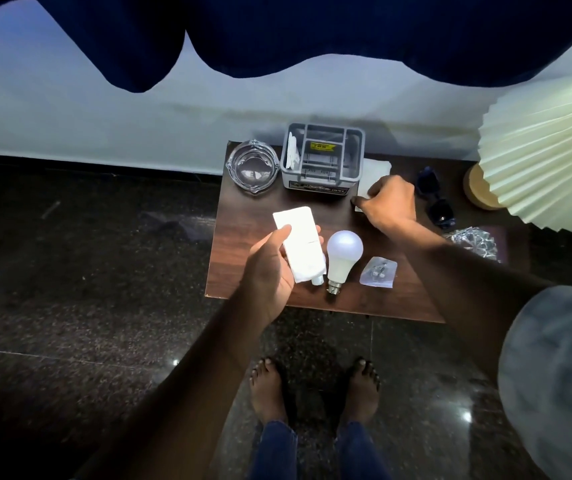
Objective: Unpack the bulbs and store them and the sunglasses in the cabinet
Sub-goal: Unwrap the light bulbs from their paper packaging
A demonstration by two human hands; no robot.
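On the small dark wooden table (pixel 249 216) lies a bare white bulb (pixel 343 252), its metal base toward me. My left hand (pixel 270 268) holds a white bulb box (pixel 300 245) just left of it, with a white bulb neck poking out of the box's near end. My right hand (pixel 386 202) rests with curled fingers on a second white box (pixel 374 171) beside the grey organiser; whether it grips the box is unclear. Dark sunglasses (pixel 435 195) lie just right of that hand.
A glass ashtray (pixel 252 167) and a grey compartment organiser (pixel 322 161) stand at the table's back. A small clear bag of screws (pixel 378 271) lies near the front. A faceted glass piece (pixel 473 242) and a pleated lamp (pixel 547 154) stand at right. Dark curtain hangs above.
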